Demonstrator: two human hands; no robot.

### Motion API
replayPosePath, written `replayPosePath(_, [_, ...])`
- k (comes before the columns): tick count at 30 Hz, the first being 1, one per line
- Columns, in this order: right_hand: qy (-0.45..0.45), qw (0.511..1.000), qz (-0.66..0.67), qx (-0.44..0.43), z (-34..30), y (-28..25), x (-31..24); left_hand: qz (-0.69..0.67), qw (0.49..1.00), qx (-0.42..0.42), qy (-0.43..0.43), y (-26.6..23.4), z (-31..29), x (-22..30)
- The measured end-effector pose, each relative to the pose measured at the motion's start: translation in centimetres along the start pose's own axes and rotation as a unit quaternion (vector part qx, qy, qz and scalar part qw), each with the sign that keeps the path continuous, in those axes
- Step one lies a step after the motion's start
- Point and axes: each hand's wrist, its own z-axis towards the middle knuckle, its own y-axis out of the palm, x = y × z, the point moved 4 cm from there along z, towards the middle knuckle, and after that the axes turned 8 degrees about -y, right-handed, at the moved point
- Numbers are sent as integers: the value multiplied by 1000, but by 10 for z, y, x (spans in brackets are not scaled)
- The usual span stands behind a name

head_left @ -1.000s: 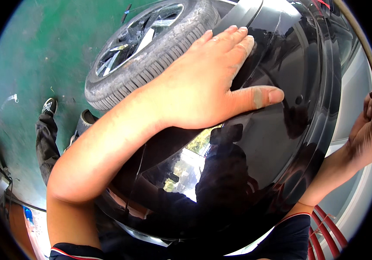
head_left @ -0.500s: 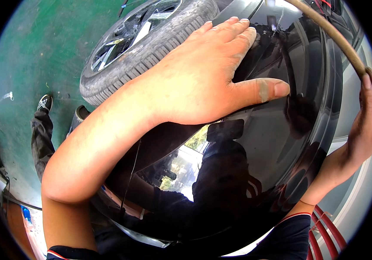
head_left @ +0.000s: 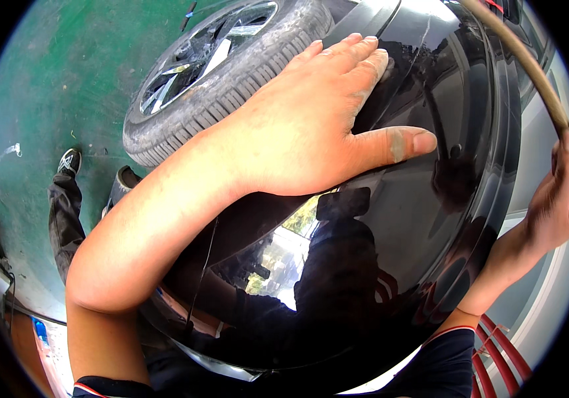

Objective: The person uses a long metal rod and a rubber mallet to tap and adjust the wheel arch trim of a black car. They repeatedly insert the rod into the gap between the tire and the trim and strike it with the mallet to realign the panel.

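My left hand [head_left: 321,119] lies palm down on a glossy black car body panel [head_left: 403,245], fingers stretched forward and thumb out to the right. Pale dusty smears mark its fingers and thumb. At the far right, my right hand [head_left: 556,196] is closed around the lower part of a long brown rod [head_left: 519,56], which looks like a wooden stick and curves in the picture. The rod's upper part runs along the panel's far right edge and leaves the view at the top. Something dark beside the right hand is cut off by the rim.
A wheel with a worn tyre [head_left: 228,96] lies on the green floor [head_left: 72,73] beside the panel. Left of my forearm shows a person's leg [head_left: 65,205] in dark trousers. Red bars [head_left: 496,355] stand at lower right. A blue object [head_left: 40,330] sits at lower left.
My left hand has shifted very slightly down and left in the view, still flat on the panel. My right hand and the rod sit slightly lower.
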Motion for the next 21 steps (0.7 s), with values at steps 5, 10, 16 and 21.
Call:
replayPosePath(5, [-15, 1000, -3, -27, -4, -6, -3, -4, 1000, -10, -1, 0, 0, 2])
replayPosePath(10, [-70, 997, -4, -38, -6, -14, 11, -3, 1000, -14, -3, 2, -1, 1])
replayPosePath(16, [-12, 996, -45, -72, 2, 1, -16, -8, 1000, -8, -5, 1, 0, 0])
replayPosePath(21, [-50, 998, 47, -15, -5, -4, 0, -4, 1000, -3, -5, 0, 1, -1])
